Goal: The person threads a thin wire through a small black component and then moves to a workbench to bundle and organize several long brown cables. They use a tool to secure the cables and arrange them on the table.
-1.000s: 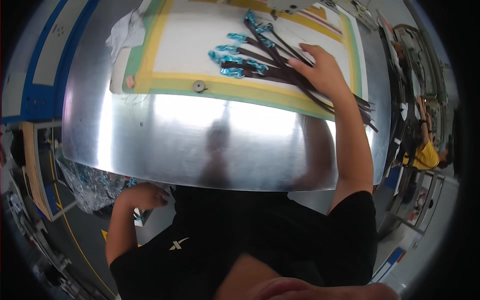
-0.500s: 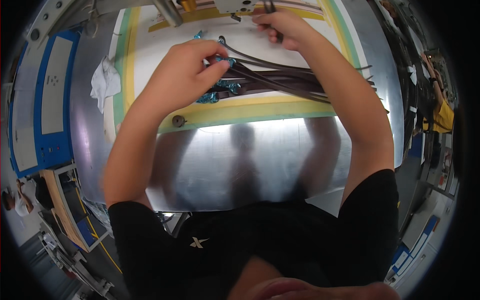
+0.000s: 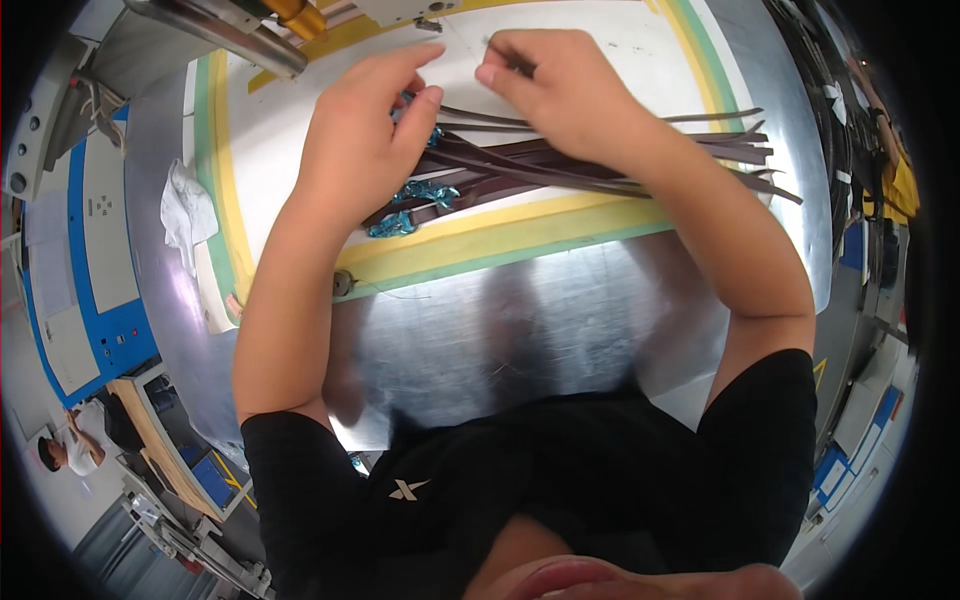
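A bundle of dark brown straps (image 3: pixel 600 160) with shiny blue ends (image 3: pixel 415 195) lies on a white pad with a yellow and green border (image 3: pixel 470 240). My left hand (image 3: pixel 365 140) rests on the blue ends, thumb and forefinger pinching one strap end. My right hand (image 3: pixel 560 85) is just to its right, fingers curled and pinched on a strap near the same spot. Both hands sit close together over the left part of the bundle, under a machine head (image 3: pixel 400 10).
The pad lies on a shiny metal table (image 3: pixel 520 330). A white rag (image 3: pixel 185 205) sits at the pad's left edge, a small round metal piece (image 3: pixel 343 285) near its front. A blue and grey control cabinet (image 3: pixel 85 270) stands left. Another person (image 3: pixel 65 455) is far lower left.
My left hand came up from below the table onto the blue strap ends. My right hand moved left to meet it, and both now pinch a strap.
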Tool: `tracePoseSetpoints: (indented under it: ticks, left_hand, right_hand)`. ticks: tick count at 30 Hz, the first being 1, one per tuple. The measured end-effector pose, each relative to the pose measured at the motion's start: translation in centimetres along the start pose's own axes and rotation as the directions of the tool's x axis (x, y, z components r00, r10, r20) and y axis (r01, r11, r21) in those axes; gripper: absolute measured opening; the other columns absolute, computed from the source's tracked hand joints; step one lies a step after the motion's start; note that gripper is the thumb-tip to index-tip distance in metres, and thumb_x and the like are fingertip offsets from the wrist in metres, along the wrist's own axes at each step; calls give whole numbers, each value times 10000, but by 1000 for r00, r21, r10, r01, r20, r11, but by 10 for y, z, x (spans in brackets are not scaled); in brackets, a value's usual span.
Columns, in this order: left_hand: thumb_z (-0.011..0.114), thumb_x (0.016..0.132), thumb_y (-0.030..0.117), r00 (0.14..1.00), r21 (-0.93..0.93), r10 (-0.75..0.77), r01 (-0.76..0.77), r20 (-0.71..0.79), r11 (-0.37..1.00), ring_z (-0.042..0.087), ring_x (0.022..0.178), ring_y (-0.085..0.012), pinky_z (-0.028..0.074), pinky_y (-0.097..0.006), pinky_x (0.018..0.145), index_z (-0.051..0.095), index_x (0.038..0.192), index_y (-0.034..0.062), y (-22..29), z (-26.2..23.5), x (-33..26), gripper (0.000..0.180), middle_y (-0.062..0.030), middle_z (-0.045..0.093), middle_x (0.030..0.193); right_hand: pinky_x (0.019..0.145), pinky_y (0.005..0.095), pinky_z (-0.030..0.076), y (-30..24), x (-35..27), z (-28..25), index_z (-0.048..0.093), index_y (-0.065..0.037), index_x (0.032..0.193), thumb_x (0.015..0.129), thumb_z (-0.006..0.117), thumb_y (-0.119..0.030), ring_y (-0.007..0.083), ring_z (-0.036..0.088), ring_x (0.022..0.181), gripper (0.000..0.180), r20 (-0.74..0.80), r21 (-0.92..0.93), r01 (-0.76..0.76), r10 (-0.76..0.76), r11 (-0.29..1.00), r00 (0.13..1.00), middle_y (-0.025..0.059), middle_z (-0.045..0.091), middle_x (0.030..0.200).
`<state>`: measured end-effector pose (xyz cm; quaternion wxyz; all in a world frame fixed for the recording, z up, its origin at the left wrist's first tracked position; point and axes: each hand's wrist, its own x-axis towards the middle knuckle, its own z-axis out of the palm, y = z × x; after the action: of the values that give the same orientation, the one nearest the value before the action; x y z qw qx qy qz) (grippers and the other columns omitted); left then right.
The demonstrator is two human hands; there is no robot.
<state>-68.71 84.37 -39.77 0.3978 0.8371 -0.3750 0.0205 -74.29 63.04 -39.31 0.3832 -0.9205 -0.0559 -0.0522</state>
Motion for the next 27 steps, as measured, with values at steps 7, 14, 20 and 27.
tracePoseSetpoints:
  ticks: [7,14,20,27]
  left_hand:
    - [640,945,179,962,154,248,-264,118,952,608,876,-386,484,-483,782,661,933,48,-12,4,17,133,-150,647,882]
    - [711,858,135,945,217,326,-325,32,920,601,945,-341,482,-489,900,672,950,80,-34,13,6,114,-111,663,912]
    - [697,875,98,918,157,397,-393,2,906,606,993,-361,489,-484,901,614,891,59,-39,20,3,93,-132,631,896]
    - [681,894,56,835,56,551,-550,4,833,612,1051,-384,497,-478,903,546,823,33,-55,29,9,154,-157,594,876]
  right_hand:
    - [647,437,487,-7,-7,-3,678,-17,945,960,660,-228,366,616,687,213,-2,63,42,-42,997,999,188,641,751]
    - [685,447,536,-95,17,-11,669,-70,896,855,709,-143,349,665,769,93,-66,-224,515,-540,828,839,123,608,883]
    - [767,441,585,-233,84,52,647,-21,920,890,600,-119,341,712,843,113,-27,-301,728,-769,616,639,209,588,1145]
    - [824,414,600,-321,167,94,136,220,1530,852,642,-133,401,741,937,918,-65,69,489,-485,870,872,365,658,1212]
